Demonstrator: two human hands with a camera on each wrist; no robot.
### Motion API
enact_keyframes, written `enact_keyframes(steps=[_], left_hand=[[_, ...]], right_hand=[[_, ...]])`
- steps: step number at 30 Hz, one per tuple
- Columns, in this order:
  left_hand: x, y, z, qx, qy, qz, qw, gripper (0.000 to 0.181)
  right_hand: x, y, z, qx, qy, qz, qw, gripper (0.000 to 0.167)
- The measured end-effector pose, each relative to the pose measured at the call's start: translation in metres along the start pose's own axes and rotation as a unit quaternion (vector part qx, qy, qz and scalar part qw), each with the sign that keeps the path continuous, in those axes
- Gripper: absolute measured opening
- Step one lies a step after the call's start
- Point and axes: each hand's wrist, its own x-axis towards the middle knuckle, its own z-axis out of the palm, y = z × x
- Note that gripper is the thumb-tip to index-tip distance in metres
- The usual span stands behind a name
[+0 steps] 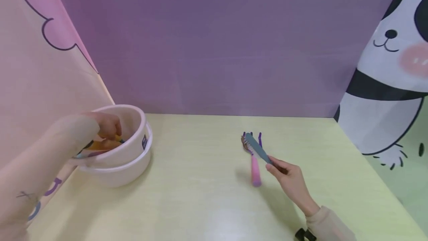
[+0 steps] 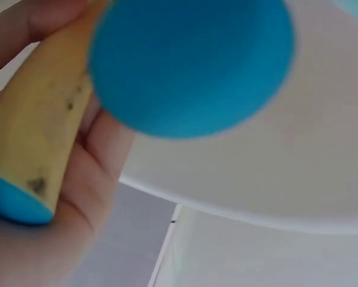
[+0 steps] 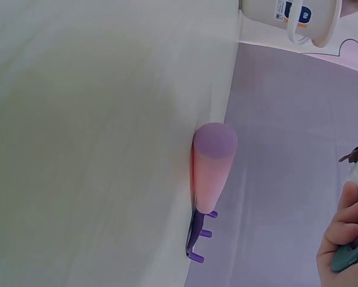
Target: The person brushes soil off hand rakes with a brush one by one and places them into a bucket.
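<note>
In the head view my left hand [image 1: 108,124] reaches inside a white tub [image 1: 132,151] at the left. Its fingers grip a yellow handle [image 2: 38,113] with a blue end, clearest in the left wrist view. A blurred blue rounded end [image 2: 191,66] fills the space beside that handle; what it belongs to is hidden. At the right, my right hand [image 1: 292,181] holds a grey-green brush [image 1: 259,148] with pale bristles. Under the brush, a toy rake with a pink handle [image 1: 255,170] and purple prongs lies on the table. Something brown [image 1: 245,143] shows by the bristles, its kind unclear.
The white tub leans inside a second white basin [image 1: 123,176] on the pale table [image 1: 187,196]. A purple backdrop [image 1: 214,47] rises behind the table. Patterned cloths stand at both sides, with a panda [image 1: 388,109] on the right one.
</note>
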Motion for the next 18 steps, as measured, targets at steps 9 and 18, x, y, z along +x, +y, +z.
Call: enact_keyframes(steps=[9, 18], left_hand=[[-0.0032, 0.0049, -0.0009, 0.054, 0.008, 0.027, 0.9981, 0.032], [-0.0049, 0.0079, -0.0020, -0.019, 0.014, -0.004, 0.9997, 0.021]], right_hand=[[0.0003, -0.0001, -0.0015, -0.007, -0.004, 0.003, 1.0000, 0.038], [0.0016, 0.0014, -0.0008, -0.013, -0.008, -0.002, 0.9999, 0.038]])
